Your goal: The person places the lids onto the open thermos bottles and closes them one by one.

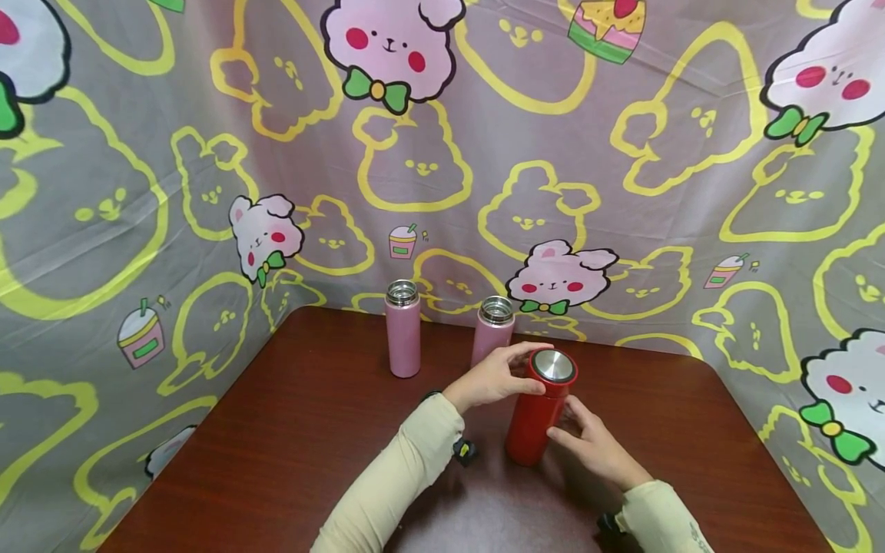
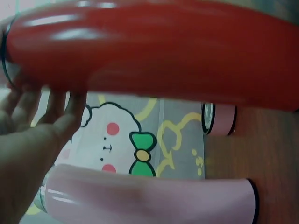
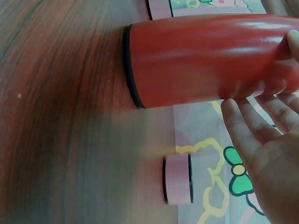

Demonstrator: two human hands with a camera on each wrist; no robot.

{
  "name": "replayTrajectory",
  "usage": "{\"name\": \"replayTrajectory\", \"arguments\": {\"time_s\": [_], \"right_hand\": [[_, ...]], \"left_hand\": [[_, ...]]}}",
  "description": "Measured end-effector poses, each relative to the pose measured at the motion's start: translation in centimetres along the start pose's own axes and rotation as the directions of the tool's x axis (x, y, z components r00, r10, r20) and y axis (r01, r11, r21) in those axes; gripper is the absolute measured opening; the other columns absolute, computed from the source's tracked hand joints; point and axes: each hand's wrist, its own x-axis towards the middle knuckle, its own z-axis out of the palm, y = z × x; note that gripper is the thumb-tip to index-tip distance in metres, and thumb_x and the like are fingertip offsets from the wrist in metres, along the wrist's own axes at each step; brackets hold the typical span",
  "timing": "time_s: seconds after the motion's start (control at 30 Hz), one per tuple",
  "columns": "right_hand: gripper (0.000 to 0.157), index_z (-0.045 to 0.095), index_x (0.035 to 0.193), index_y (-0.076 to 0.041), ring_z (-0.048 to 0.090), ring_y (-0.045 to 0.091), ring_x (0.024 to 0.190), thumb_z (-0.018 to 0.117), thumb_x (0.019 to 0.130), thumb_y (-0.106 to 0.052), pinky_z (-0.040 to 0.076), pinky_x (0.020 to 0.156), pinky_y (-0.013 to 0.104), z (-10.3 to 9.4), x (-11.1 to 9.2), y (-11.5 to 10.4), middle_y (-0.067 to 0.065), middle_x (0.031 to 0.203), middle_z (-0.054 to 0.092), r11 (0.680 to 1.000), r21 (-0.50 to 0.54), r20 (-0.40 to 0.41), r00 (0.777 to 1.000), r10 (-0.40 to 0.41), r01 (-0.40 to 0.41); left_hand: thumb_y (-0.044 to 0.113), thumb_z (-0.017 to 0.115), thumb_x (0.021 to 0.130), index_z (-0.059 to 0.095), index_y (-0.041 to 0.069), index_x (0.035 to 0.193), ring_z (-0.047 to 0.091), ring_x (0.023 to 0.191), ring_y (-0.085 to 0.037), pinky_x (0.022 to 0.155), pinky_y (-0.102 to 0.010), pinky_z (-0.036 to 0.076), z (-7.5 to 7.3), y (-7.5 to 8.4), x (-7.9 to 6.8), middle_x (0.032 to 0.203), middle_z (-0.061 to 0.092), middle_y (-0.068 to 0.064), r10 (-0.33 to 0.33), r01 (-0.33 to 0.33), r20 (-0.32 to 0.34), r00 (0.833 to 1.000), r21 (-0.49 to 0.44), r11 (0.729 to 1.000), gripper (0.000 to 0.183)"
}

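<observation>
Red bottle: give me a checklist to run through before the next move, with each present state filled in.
1. Lid in place on the red bottle: ok, its steel top covers the mouth.
2. Left grip around the top end: ok, it curls round it.
3. Right grip firm on the side: cannot tell; it is at the side, but pressure does not show.
4. Base flat on the table: cannot tell; full contact is not clear.
5. Left pink bottle capped: not ok, its mouth is open.
6. Right pink bottle capped: not ok, also open.
</observation>
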Motion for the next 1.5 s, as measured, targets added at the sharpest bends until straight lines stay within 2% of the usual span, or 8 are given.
{"name": "replayTrajectory", "arguments": {"time_s": [0.17, 0.33, 0.5, 0.67, 0.83, 1.07, 1.3, 1.5], "right_hand": [[0.055, 0.040, 0.136, -0.003, 0.055, 0.007, 0.110, 0.066, 0.089, -0.012, 0.044, 0.091, 0.022, -0.1, 0.0, 0.0, 0.016, 0.124, 0.057, 1.000, 0.013, 0.016, 1.000, 0.000, 0.000], [0.055, 0.040, 0.137, -0.003, 0.055, 0.007, 0.110, 0.066, 0.089, -0.010, 0.045, 0.090, 0.023, -0.2, 0.0, 0.0, 0.017, 0.124, 0.057, 0.999, 0.025, 0.028, 0.999, -0.031, 0.030], [0.055, 0.039, 0.137, -0.003, 0.056, 0.007, 0.110, 0.066, 0.089, -0.009, 0.045, 0.090, 0.023, -0.2, 0.1, -0.1, 0.017, 0.124, 0.058, 0.999, 0.028, 0.029, 0.999, -0.030, 0.030], [0.056, 0.039, 0.137, -0.002, 0.056, 0.007, 0.109, 0.066, 0.089, -0.011, 0.045, 0.090, 0.023, -0.2, 0.0, -0.2, 0.018, 0.124, 0.057, 0.999, 0.033, 0.036, 0.999, -0.004, 0.003], [0.056, 0.039, 0.138, -0.003, 0.055, 0.007, 0.111, 0.066, 0.089, -0.013, 0.044, 0.091, 0.023, -0.1, 0.0, -0.3, 0.017, 0.126, 0.057, 1.000, 0.018, 0.032, 0.999, 0.008, -0.009], [0.055, 0.040, 0.137, -0.004, 0.055, 0.008, 0.112, 0.066, 0.089, -0.013, 0.044, 0.091, 0.024, -0.1, -0.1, -0.4, 0.015, 0.126, 0.057, 1.000, 0.015, 0.017, 1.000, 0.009, -0.009], [0.054, 0.041, 0.137, -0.007, 0.054, 0.009, 0.112, 0.066, 0.090, -0.015, 0.044, 0.091, 0.023, -0.2, -0.2, -0.4, 0.012, 0.126, 0.057, 1.000, -0.013, 0.007, 1.000, 0.014, -0.013], [0.055, 0.040, 0.137, -0.006, 0.055, 0.011, 0.111, 0.065, 0.090, -0.015, 0.044, 0.091, 0.023, -0.1, -0.2, -0.5, 0.014, 0.126, 0.057, 0.999, 0.005, 0.019, 0.999, 0.032, -0.032]], "left_hand": [[0.014, 0.069, 0.087, 0.046, 0.019, 0.139, 0.050, 0.115, -0.007, 0.093, -0.029, 0.044, -0.8, -0.6, 0.6, 0.124, 0.058, 0.007, 0.019, -0.010, 0.123, 0.992, -0.070, 0.997, 0.057], [0.038, 0.070, 0.083, 0.042, 0.016, 0.141, 0.048, 0.116, -0.008, 0.095, -0.030, 0.043, -1.2, -1.1, 1.0, 0.125, 0.056, 0.005, 0.020, 0.012, 0.210, 0.977, -0.150, 0.989, 0.068], [0.064, 0.068, 0.066, 0.040, 0.015, 0.142, 0.048, 0.118, -0.009, 0.098, -0.029, 0.040, -1.4, -1.5, 1.4, 0.128, 0.055, 0.003, 0.006, 0.030, 0.242, 0.970, -0.146, 0.989, 0.095], [0.068, 0.067, 0.062, 0.041, 0.016, 0.143, 0.048, 0.118, -0.008, 0.098, -0.030, 0.039, -1.5, -1.6, 1.3, 0.129, 0.055, 0.003, -0.024, 0.058, 0.241, 0.970, -0.134, 0.989, 0.100], [0.066, 0.065, 0.067, 0.041, 0.022, 0.144, 0.047, 0.119, -0.007, 0.097, -0.030, 0.040, -1.1, -1.4, 0.7, 0.129, 0.054, 0.008, -0.013, 0.044, 0.205, 0.979, -0.147, 0.988, 0.092], [0.031, 0.065, 0.089, 0.039, 0.020, 0.144, 0.046, 0.121, -0.007, 0.097, -0.028, 0.041, -0.8, -0.4, -0.5, 0.133, 0.051, 0.006, 0.004, 0.009, 0.116, 0.993, -0.111, 0.994, 0.062], [0.021, 0.070, 0.086, 0.039, 0.015, 0.143, 0.053, 0.114, -0.008, 0.095, -0.031, 0.044, 0.2, 0.8, -1.3, 0.127, 0.056, 0.002, -0.013, 0.013, 0.006, 1.000, 0.008, 1.000, 0.066], [0.021, 0.075, 0.082, 0.044, 0.016, 0.140, 0.054, 0.109, -0.006, 0.095, -0.037, 0.044, 1.0, 1.0, -1.5, 0.121, 0.059, 0.006, -0.031, 0.041, -0.109, 0.994, 0.084, 0.996, 0.066]]}}
